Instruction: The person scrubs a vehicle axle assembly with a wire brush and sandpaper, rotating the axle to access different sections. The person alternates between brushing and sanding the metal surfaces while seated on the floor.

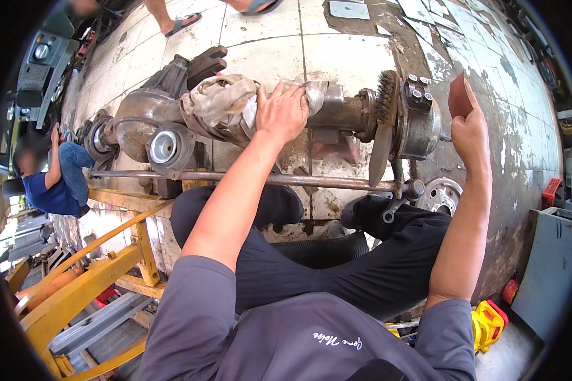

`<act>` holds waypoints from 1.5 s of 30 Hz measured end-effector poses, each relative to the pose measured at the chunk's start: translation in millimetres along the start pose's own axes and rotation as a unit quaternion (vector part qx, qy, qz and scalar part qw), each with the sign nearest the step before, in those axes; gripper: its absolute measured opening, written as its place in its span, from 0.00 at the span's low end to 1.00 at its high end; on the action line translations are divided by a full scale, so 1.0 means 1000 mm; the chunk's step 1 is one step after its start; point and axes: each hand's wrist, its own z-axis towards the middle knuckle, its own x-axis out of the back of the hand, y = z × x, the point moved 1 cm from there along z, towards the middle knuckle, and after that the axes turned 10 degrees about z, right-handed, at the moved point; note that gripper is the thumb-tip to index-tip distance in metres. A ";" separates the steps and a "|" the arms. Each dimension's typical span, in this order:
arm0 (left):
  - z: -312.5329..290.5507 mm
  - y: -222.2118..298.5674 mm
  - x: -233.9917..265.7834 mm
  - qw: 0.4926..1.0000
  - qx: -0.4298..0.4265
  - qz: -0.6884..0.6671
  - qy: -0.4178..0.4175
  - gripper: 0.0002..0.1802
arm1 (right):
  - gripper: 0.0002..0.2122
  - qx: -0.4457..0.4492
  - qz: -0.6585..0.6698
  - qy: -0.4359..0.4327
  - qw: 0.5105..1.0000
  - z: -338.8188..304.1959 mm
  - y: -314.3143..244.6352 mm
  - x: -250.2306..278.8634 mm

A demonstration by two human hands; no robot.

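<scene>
Two hands are working at the axle (337,114) lying across the tiled floor (337,57). The left hand (283,111) is lying flat, fingers spread, pressing a rag (219,101) onto the axle tube. The right hand (470,130) is pinching a reddish sandpaper piece (461,95) just beside the hub (419,120). A rod (235,178) is lying below.
</scene>
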 end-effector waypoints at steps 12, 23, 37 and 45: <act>0.059 -0.070 0.005 0.969 0.209 -0.109 -0.071 0.21 | 0.35 -0.031 0.006 -0.005 0.999 -0.002 0.002 0.004; -0.034 -0.016 0.041 0.963 0.094 -0.236 0.088 0.17 | 0.35 -0.027 0.046 -0.018 0.998 -0.010 -0.025 -0.001; -0.014 0.002 -0.010 0.994 0.037 -0.105 0.022 0.25 | 0.35 -0.029 -0.005 -0.021 0.999 -0.007 -0.019 -0.005; 0.032 -0.008 -0.012 0.986 0.089 -0.137 0.021 0.25 | 0.34 -0.001 0.002 -0.018 1.000 -0.005 -0.013 -0.009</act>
